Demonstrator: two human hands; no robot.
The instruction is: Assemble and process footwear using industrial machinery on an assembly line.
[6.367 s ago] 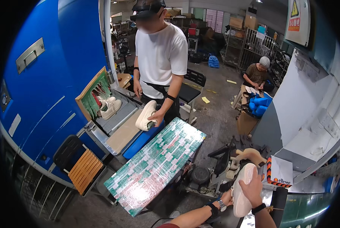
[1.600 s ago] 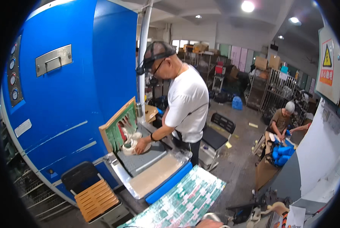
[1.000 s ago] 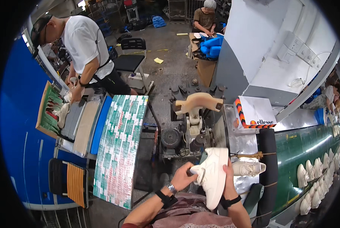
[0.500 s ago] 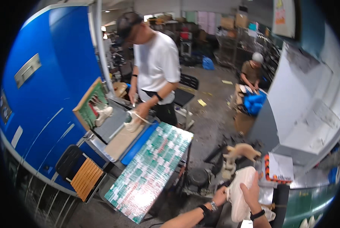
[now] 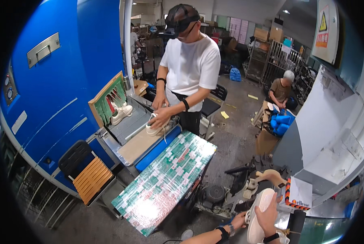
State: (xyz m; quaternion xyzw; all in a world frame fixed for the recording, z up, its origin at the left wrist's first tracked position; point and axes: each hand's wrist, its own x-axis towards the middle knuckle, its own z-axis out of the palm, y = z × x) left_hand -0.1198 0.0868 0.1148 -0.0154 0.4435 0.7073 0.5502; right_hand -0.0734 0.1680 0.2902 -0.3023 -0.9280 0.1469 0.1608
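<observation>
A cream shoe [image 5: 253,229] is between my two hands at the lower right, tilted with its pale, smooth sole turned up. My right hand [image 5: 267,215] grips its right side, the thumb lying across the sole. On the other side my left hand [image 5: 239,220] has its fingers curled at the shoe's edge, near the upper. Beyond the shoe are a tan curved part [image 5: 272,177] of a machine and a white box [image 5: 302,191] with orange and black stripes.
A table with a shiny green-and-white top [image 5: 165,183] stands to the left. Behind it a person in a white T-shirt [image 5: 192,61] handles another shoe [image 5: 152,130] at a conveyor [image 5: 135,147]. A slatted chair [image 5: 92,183], a motor [image 5: 213,194] and a seated person [image 5: 280,89] are around.
The view has shifted, so the surroundings sit further right and lower. My hands still hold the shoe, its sole now turned more narrowly. The standing person's hands have moved over the other shoe.
</observation>
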